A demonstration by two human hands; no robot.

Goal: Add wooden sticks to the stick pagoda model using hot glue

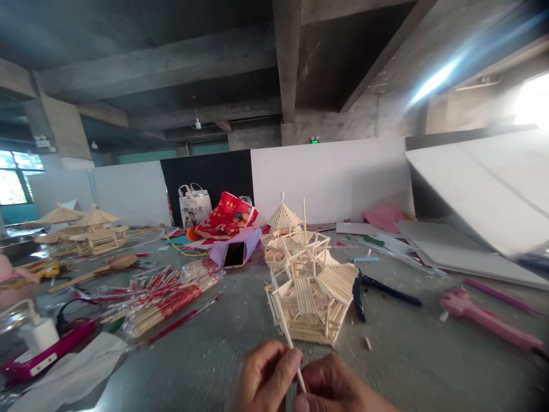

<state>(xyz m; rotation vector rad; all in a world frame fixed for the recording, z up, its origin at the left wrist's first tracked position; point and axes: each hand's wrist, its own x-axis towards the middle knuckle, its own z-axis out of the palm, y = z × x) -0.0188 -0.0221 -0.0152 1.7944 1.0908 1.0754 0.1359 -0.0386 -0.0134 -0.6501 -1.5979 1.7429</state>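
My left hand [266, 372] pinches a thin pale wooden stick [284, 323] between thumb and forefinger. The lower end of that stick sits in the closed fingers of my right hand [338, 386]. Its upper end slants up and left, overlapping the front of a pavilion model [305, 300] made of wooden sticks; whether it touches the model cannot be told. The model has open railings, a partly slatted roof and a pointed small roof at the back. Dark-handled pliers [388, 289] lie against its right side.
A pink glue gun [489, 320] lies at right, near white boards [454, 252]. Bundled red-tipped sticks [171, 294], a phone [234, 254] and a magenta power strip [54, 349] are on the left. Other stick models [96, 234] stand farther left. A red bag [225, 217] lies behind.
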